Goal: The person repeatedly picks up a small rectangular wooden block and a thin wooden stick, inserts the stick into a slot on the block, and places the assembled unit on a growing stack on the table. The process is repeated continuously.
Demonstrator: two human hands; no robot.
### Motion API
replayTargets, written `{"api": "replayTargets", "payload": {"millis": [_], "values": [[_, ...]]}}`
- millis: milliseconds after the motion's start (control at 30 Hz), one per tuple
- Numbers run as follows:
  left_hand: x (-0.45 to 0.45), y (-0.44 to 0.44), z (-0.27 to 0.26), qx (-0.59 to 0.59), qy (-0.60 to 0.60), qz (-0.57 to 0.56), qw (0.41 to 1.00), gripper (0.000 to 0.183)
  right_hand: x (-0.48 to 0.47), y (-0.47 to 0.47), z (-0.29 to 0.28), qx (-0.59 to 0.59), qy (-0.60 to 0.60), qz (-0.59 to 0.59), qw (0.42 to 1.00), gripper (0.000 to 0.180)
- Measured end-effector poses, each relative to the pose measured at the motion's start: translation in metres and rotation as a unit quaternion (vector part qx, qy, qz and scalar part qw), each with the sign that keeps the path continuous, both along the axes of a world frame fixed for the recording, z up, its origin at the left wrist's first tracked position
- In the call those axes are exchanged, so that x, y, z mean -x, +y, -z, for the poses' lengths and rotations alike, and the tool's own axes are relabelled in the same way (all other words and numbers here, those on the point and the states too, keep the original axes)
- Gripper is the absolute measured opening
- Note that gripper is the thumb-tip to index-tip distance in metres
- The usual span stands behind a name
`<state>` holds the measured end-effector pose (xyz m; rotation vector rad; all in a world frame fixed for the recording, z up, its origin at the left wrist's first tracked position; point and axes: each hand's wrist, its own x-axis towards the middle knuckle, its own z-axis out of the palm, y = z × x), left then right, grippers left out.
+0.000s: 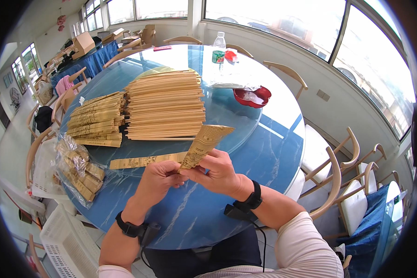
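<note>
Both of my hands are closed on one printed gold paper sleeve (202, 144), which tilts up and to the right. My left hand (163, 180) pinches its lower end, and my right hand (217, 170) grips it just beside. Behind my hands a flat gold sleeve (142, 161) lies on the blue marbled table (208, 215). A wide stack of wooden chopsticks (165, 107) lies beyond it. To the left of that stack is a pile of gold paper sleeves (97, 120), whose ends carry writing.
A clear plastic bag of gold sleeves (80, 170) lies at the table's left edge. Farther back are a red dish (252, 97), a plastic bottle (219, 48) and a red wrapper (231, 55). Wooden chairs (333, 184) surround the table; a white plastic crate (67, 243) stands at lower left.
</note>
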<state>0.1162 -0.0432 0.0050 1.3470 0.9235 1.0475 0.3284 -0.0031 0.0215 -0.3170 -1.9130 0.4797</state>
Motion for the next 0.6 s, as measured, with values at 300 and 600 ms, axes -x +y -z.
{"api": "replayTargets", "payload": {"millis": [300,600], "values": [[-0.002,0.002,0.003,0.018,-0.038,-0.004,0.999,0.011,0.0,0.0,-0.003,0.01,0.015,-0.023,1.0,0.021],[-0.004,-0.005,-0.023,-0.036,0.112,-0.032,0.993,0.01,0.008,0.014,0.018,0.249,-0.02,-0.049,0.967,0.013]]}}
